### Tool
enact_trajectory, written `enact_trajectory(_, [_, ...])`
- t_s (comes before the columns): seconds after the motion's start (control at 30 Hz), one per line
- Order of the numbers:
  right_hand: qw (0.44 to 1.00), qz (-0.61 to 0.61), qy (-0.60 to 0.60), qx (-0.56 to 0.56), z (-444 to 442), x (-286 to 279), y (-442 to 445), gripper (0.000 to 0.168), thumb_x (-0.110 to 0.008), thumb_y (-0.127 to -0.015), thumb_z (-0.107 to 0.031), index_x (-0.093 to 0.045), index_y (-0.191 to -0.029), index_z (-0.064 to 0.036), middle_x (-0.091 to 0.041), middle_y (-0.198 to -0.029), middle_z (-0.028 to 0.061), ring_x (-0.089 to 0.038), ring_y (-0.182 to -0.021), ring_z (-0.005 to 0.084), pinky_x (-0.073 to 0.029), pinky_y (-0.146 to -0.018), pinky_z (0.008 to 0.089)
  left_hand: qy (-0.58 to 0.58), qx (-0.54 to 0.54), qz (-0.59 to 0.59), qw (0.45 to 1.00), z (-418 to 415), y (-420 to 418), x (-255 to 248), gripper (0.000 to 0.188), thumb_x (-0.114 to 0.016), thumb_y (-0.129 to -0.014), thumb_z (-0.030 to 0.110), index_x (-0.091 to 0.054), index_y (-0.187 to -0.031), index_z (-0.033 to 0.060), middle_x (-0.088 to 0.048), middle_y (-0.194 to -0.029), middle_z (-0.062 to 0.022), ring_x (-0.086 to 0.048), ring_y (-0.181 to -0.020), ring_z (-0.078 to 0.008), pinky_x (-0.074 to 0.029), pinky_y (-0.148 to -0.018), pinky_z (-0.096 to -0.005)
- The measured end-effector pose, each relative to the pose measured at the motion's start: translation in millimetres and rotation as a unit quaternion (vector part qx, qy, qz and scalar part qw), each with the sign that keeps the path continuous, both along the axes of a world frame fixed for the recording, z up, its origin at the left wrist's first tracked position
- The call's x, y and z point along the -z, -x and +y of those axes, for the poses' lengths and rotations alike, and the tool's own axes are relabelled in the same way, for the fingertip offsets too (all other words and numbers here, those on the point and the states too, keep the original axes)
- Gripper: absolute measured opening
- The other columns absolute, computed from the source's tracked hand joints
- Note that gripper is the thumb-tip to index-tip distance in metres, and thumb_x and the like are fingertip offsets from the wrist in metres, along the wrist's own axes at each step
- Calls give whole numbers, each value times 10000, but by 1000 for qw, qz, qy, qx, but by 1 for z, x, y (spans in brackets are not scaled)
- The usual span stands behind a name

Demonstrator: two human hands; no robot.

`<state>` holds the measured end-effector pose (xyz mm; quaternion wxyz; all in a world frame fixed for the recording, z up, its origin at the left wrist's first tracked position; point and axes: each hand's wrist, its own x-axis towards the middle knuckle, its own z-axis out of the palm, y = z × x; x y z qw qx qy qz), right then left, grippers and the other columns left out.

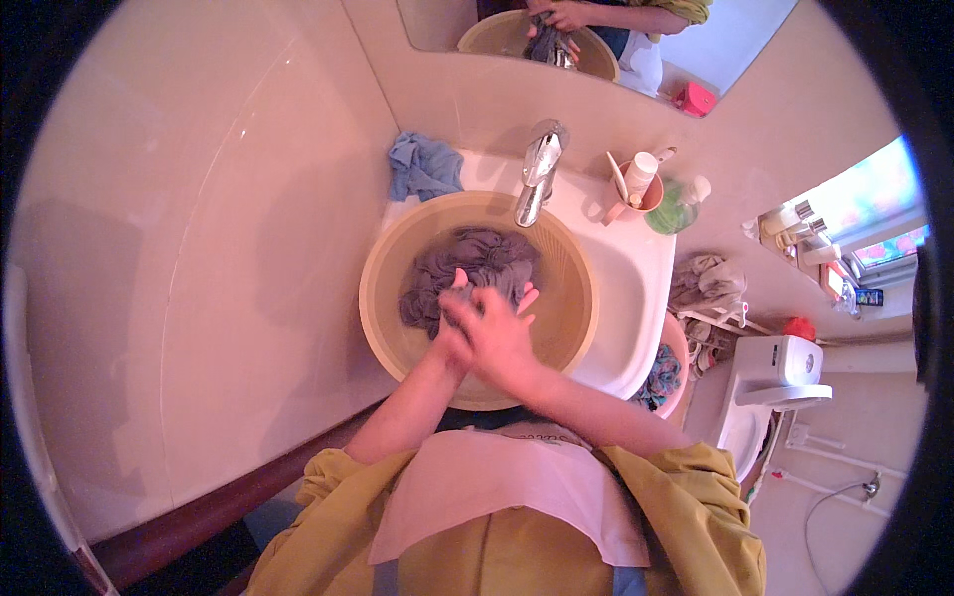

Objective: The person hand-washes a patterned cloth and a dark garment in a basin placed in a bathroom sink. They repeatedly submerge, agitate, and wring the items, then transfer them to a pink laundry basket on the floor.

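A yellowish plastic basin (370, 298) rests on the white sink with cloudy water and a wet, dark grey-purple cloth (477, 253) inside. Over the basin my hands are pressed together on part of this cloth. Underneath lies my left hand (450, 339), palm turned up, its thumb and fingertips showing around the other hand. My right hand (496, 335) lies on top, fingers curled and slightly blurred, with a fold of cloth caught between the two palms. Most of the cloth's bulk sits in the water beyond the hands.
A chrome faucet (538, 171) overhangs the basin's far rim. Behind are a blue cloth (425, 165), a cup (653, 195) of toiletries and a green pump bottle (674, 208). A pink tub (676, 350) with clothes stands right of the sink (626, 298), near a toilet (753, 395). A wall closes the left.
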<state>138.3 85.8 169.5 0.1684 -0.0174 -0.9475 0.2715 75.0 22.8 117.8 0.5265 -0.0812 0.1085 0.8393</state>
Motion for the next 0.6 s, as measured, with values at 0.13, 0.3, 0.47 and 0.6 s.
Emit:
enact_trajectory(0.13, [983, 20, -163, 83, 2, 37, 12, 331, -550, -722, -251, -506, -988, -59, -508, -833, 153, -459, -914, 364, -368, -687, 512, -137, -16, -181, 974, -3, -8, 13, 557, -272, -860, 460, -310, -1222, 38, -318, -1277, -141, -300, -1178, -322, -191, -990, -470])
enact_trajectory(0.3, [950, -45, 233, 203, 92, 44, 66, 251, -461, -822, -223, -523, -804, 20, -551, -678, 214, -554, -709, 369, -436, -611, 429, 99, 8, -3, 995, 6, -12, -5, 613, -238, -857, 500, -241, -1236, 19, -328, -1269, -186, -291, -1198, -313, -246, -975, -460])
enact_trajectory(0.47, [905, -74, 383, 170, 90, -3, 48, 277, -439, -848, -235, -500, -801, 31, -510, -644, 95, -459, -621, 150, -396, -605, 303, 143, 21, -213, 966, 6, -22, 2, 757, -204, -802, 620, -154, -1280, 35, -307, -1271, -207, -327, -1162, -367, -273, -951, -488])
enact_trajectory(0.6, [932, -96, 349, -28, 11, 9, -15, 138, -474, -817, -159, -509, -789, -29, -520, -707, 119, -530, -737, 206, -410, -741, 325, 1, -54, 22, 998, 13, -26, 36, 695, -269, -799, 589, -313, -1232, 47, -387, -1234, -121, -402, -1112, -312, -302, -946, -450])
